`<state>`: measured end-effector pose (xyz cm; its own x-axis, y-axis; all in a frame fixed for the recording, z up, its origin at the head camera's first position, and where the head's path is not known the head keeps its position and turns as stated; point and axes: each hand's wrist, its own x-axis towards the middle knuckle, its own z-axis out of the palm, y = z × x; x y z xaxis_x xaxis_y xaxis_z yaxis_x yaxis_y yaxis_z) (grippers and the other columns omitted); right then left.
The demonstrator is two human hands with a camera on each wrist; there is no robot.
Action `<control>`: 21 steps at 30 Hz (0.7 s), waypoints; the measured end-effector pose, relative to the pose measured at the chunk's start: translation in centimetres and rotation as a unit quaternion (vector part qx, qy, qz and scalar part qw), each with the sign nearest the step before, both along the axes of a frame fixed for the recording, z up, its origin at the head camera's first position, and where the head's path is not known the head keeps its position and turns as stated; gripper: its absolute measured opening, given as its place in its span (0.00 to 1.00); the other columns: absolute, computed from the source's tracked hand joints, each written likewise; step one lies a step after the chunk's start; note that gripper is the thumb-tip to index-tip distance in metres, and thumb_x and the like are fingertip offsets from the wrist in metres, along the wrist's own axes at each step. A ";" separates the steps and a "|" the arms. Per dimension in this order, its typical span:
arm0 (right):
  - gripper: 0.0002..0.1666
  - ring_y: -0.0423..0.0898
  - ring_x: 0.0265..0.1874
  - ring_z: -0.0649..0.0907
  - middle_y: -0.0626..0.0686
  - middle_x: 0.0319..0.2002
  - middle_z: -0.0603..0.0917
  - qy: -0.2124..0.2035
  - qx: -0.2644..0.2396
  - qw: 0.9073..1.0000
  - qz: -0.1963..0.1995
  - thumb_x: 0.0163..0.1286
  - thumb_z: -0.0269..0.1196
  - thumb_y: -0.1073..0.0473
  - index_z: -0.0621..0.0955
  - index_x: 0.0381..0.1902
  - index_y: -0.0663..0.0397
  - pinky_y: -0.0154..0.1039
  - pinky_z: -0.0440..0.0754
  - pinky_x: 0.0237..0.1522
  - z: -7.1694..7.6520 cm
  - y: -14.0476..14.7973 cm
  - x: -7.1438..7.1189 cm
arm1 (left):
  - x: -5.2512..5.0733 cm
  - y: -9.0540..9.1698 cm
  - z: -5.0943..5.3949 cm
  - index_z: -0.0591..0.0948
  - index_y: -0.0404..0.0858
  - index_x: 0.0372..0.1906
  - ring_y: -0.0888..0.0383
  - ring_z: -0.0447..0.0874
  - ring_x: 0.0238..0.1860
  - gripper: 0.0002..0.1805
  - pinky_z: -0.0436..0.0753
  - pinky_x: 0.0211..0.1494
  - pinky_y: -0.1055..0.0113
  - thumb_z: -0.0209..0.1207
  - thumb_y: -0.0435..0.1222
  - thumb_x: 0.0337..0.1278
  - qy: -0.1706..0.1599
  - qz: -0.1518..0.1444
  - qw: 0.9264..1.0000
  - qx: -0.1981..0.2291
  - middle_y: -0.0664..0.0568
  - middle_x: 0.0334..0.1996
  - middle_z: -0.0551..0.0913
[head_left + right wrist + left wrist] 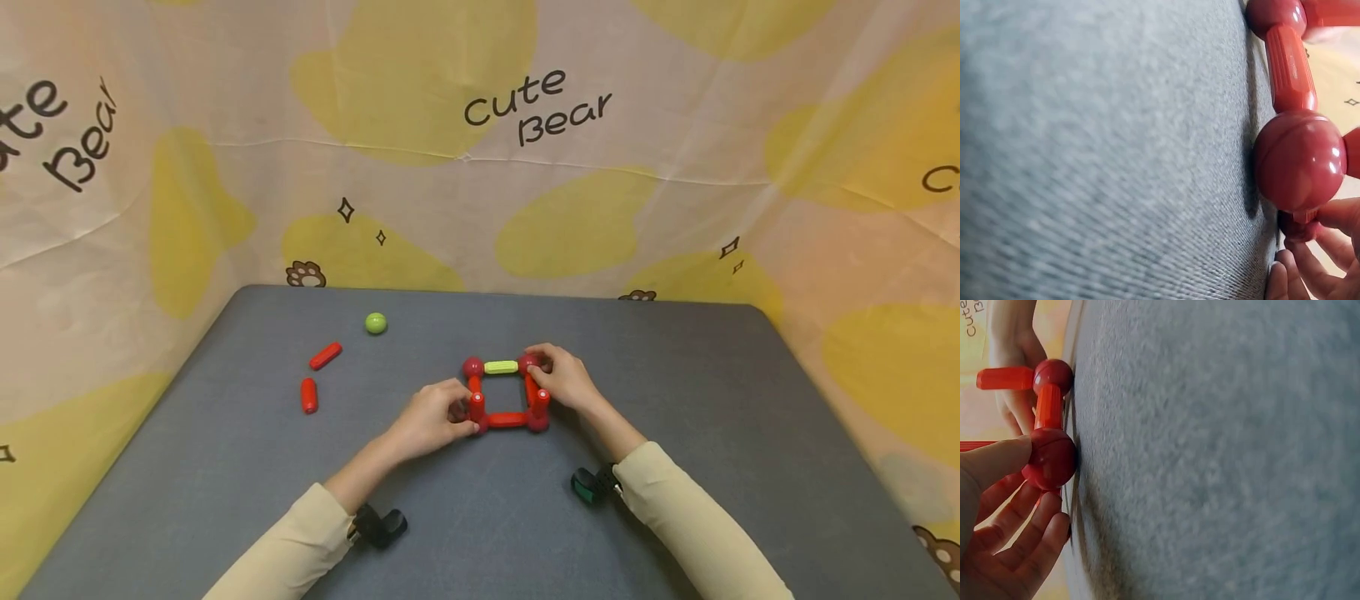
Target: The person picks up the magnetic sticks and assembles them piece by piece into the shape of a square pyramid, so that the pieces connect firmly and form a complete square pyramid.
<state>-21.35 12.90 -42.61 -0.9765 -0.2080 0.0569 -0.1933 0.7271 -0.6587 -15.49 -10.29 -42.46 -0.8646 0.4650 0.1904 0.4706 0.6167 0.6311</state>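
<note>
A square frame of magnetic building rods and dark red balls lies on the grey table. Its far side is a yellow-green rod [501, 367]; the near rod [507, 420] and both side rods are red. Two more red rods, left [477, 406] and right [541, 403], stand up from the near corner balls. My left hand [429, 422] pinches the near-left ball [1051, 460] between thumb and fingers. At the far-right ball [528, 362], my right hand [567, 380] grips with thumb and fingertips. The near-right ball [1300, 161] and far-left ball [472, 367] are untouched.
Two loose red rods, one farther [326, 356] and one nearer [309, 396], lie on the table [225, 467] to the left. A green ball [376, 323] sits beyond them. A patterned cloth [420, 217] rises behind the table and at both sides.
</note>
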 end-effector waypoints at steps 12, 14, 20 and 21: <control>0.20 0.50 0.37 0.81 0.57 0.45 0.82 -0.008 -0.022 1.000 0.005 0.62 0.61 0.58 0.76 0.53 0.56 0.43 0.77 0.39 -0.1 0.5 0.3 | 0.2 -0.2 0.1 0.82 0.40 0.35 0.63 0.81 0.28 0.10 0.79 0.33 0.73 0.67 0.31 0.42 -0.010 -0.029 0.999 0.020 0.54 0.31 0.80; 0.21 0.49 0.38 0.81 0.57 0.46 0.81 -0.001 -0.021 1.000 0.009 0.62 0.60 0.59 0.76 0.54 0.56 0.43 0.78 0.40 -0.2 0.8 0.7 | 0.0 -0.5 0.1 0.82 0.40 0.36 0.63 0.81 0.29 0.10 0.79 0.34 0.72 0.66 0.31 0.43 -0.016 -0.029 0.999 0.022 0.54 0.32 0.81; 0.21 0.48 0.37 0.82 0.57 0.46 0.80 0.013 -0.014 1.000 0.019 0.62 0.61 0.60 0.75 0.54 0.56 0.40 0.77 0.36 -0.2 2.0 2.1 | -1.1 -1.6 0.5 0.83 0.40 0.36 0.62 0.80 0.31 0.09 0.78 0.33 0.72 0.65 0.31 0.46 -0.027 0.005 0.999 0.036 0.53 0.33 0.82; 0.21 0.47 0.36 0.82 0.56 0.46 0.81 0.014 -0.012 1.000 0.023 0.62 0.61 0.61 0.75 0.54 0.56 0.39 0.77 0.34 -0.2 2.2 2.4 | -1.4 -1.8 0.5 0.83 0.40 0.36 0.62 0.80 0.31 0.09 0.78 0.33 0.72 0.65 0.31 0.46 -0.027 0.013 0.999 0.042 0.53 0.34 0.82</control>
